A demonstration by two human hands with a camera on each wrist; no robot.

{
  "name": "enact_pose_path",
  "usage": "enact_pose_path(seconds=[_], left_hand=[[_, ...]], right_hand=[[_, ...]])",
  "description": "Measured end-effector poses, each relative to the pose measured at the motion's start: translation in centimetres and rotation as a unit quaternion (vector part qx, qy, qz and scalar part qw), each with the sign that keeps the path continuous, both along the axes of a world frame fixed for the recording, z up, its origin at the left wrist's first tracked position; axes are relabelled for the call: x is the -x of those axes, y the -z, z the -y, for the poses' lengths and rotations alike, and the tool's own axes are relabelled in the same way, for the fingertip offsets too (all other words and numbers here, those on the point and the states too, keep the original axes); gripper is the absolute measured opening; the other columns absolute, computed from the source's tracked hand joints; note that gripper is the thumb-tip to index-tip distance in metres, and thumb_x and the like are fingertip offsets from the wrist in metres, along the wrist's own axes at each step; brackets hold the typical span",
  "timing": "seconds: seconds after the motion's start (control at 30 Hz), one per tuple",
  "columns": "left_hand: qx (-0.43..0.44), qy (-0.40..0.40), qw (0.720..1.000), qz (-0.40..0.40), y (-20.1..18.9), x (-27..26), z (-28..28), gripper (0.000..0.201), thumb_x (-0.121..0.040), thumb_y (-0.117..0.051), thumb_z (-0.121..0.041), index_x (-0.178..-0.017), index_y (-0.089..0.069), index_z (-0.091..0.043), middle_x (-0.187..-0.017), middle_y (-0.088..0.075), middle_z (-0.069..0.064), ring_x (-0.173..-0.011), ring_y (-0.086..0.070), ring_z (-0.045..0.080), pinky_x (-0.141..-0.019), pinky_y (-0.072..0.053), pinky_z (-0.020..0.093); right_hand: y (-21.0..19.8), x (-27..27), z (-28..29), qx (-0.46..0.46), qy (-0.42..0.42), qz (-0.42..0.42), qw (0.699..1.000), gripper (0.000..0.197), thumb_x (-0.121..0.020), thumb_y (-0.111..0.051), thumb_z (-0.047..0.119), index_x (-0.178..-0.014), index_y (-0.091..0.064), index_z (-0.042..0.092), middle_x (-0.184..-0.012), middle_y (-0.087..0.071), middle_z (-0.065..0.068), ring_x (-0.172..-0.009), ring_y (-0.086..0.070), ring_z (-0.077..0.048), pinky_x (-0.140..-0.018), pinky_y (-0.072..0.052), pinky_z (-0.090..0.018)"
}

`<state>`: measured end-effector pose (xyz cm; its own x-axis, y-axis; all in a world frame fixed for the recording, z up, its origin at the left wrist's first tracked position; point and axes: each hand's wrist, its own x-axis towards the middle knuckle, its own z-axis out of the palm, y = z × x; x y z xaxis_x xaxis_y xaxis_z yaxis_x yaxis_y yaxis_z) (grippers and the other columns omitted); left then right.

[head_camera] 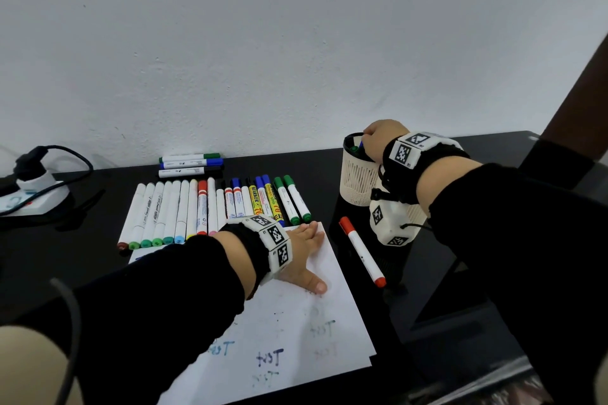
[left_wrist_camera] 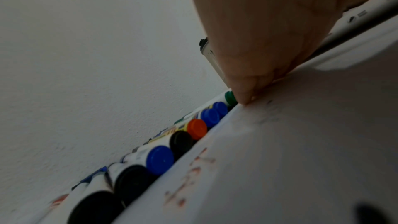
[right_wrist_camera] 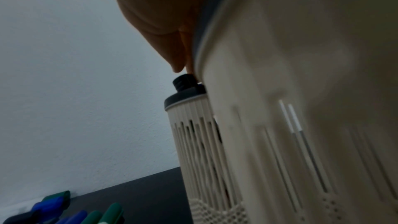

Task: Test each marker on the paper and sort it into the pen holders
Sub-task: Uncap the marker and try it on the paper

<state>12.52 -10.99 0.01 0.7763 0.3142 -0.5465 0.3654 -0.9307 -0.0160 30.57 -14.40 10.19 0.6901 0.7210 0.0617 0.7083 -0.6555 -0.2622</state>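
While the left hand [head_camera: 304, 242] lies flat, fingers spread, pinning the paper [head_camera: 316, 332] for more tests, the right hand [head_camera: 378, 138] grasps a blue marker [head_camera: 361, 145], lowering it into the far pen holder [head_camera: 357, 181].

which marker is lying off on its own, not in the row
The red marker, lying alone on the black table right of the paper, between it and the pen holders; the others sit grouped.

We see the paper [head_camera: 296, 322] on the bench [head_camera: 82, 256], a marker row [head_camera: 214, 204] behind it, pen holders [head_camera: 358, 181] to its right.
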Motion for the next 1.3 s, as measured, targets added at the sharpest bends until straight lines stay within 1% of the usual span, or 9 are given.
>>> enact_pose_path(seconds=[0.17,0.23,0.53,0.73,0.93,1.03,1.2,1.27,1.3], left_hand=[[-0.013,-0.005,1.0,0.015,-1.9,1.3,0.3,0.097,-0.086,-0.046,-0.061,-0.149,0.011,-0.013,-0.156,0.017,0.001,-0.145,0.008,0.017,-0.116,-0.005,0.039],[-0.02,-0.012,0.999,0.025,-2.5,1.9,-0.1,0.097,-0.086,-0.045,-0.062,-0.149,0.01,-0.013,-0.156,0.016,0.001,-0.145,0.007,0.017,-0.116,-0.005,0.04],[-0.059,-0.102,0.992,0.034,-3.4,8.0,-3.9,0.1,-0.085,-0.049,-0.062,-0.149,0.007,-0.011,-0.156,0.016,0.008,-0.145,0.009,0.022,-0.116,-0.006,0.041],[-0.057,-0.177,0.982,0.024,-2.6,12.9,-7.4,0.1,-0.086,-0.05,-0.059,-0.149,0.01,-0.01,-0.156,0.018,0.009,-0.145,0.011,0.023,-0.116,-0.005,0.039],[-0.05,-0.227,0.973,0.009,-1.8,15.9,-11.2,0.102,-0.085,-0.05,-0.06,-0.148,0.012,-0.009,-0.155,0.02,0.01,-0.144,0.012,0.023,-0.117,-0.005,0.039],[-0.045,-0.238,0.97,0.016,-1.4,17.0,-12.9,0.103,-0.085,-0.051,-0.06,-0.148,0.012,-0.008,-0.154,0.021,0.011,-0.144,0.012,0.024,-0.118,-0.005,0.039],[-0.027,-0.238,0.97,0.031,-0.4,18.0,-14.6,0.106,-0.083,-0.051,-0.062,-0.147,0.015,-0.012,-0.154,0.025,0.009,-0.143,0.016,0.022,-0.116,-0.001,0.035],[-0.025,-0.233,0.972,0.031,-0.2,18.1,-15.0,0.107,-0.082,-0.052,-0.063,-0.147,0.017,-0.012,-0.153,0.026,0.008,-0.143,0.017,0.021,-0.116,-0.001,0.034],[-0.023,-0.229,0.973,0.031,0.0,18.2,-15.2,0.107,-0.082,-0.052,-0.063,-0.147,0.017,-0.012,-0.153,0.026,0.009,-0.143,0.017,0.021,-0.116,0.0,0.034]], right_hand=[[-1.0,1.5,0.1,-0.059,-0.023,0.007,0.998,0.028,-0.096,-0.044,0.016,-0.116,-0.062,0.007,-0.121,-0.062,-0.011,-0.109,-0.058,-0.028,-0.079,-0.043,-0.028],[-1.2,2.4,-0.2,-0.064,-0.038,0.006,0.997,0.028,-0.097,-0.043,0.019,-0.117,-0.059,0.008,-0.122,-0.06,-0.011,-0.11,-0.057,-0.028,-0.077,-0.04,-0.027],[-1.6,8.3,-4.2,-0.024,-0.139,0.001,0.99,0.03,-0.097,-0.044,0.024,-0.118,-0.057,0.008,-0.123,-0.059,-0.01,-0.112,-0.054,-0.026,-0.079,-0.036,-0.025],[-0.6,12.8,-8.9,0.02,-0.196,-0.01,0.98,0.029,-0.097,-0.047,0.025,-0.119,-0.057,0.009,-0.122,-0.06,-0.009,-0.112,-0.055,-0.025,-0.082,-0.04,-0.027],[1.7,16.2,-14.3,0.078,-0.234,-0.019,0.969,0.026,-0.093,-0.052,0.024,-0.113,-0.062,0.01,-0.113,-0.064,-0.008,-0.104,-0.06,-0.026,-0.083,-0.047,-0.03],[2.8,17.4,-17.1,0.104,-0.247,-0.003,0.964,0.026,-0.09,-0.054,0.022,-0.111,-0.063,0.009,-0.111,-0.065,-0.008,-0.102,-0.062,-0.026,-0.089,-0.051,-0.034],[4.1,18.7,-21.7,0.158,-0.267,0.045,0.95,0.031,-0.089,-0.056,0.025,-0.113,-0.063,0.006,-0.112,-0.065,-0.011,-0.103,-0.062,-0.031,-0.092,-0.051,-0.038],[4.8,18.9,-23.7,0.175,-0.272,0.086,0.942,0.03,-0.086,-0.059,0.031,-0.105,-0.066,0.009,-0.102,-0.066,-0.009,-0.096,-0.064,-0.031,-0.09,-0.052,-0.04],[5.6,18.6,-25.5,0.193,-0.27,0.098,0.938,0.024,-0.083,-0.062,0.033,-0.094,-0.068,0.012,-0.094,-0.067,-0.008,-0.088,-0.064,-0.03,-0.088,-0.053,-0.04]])
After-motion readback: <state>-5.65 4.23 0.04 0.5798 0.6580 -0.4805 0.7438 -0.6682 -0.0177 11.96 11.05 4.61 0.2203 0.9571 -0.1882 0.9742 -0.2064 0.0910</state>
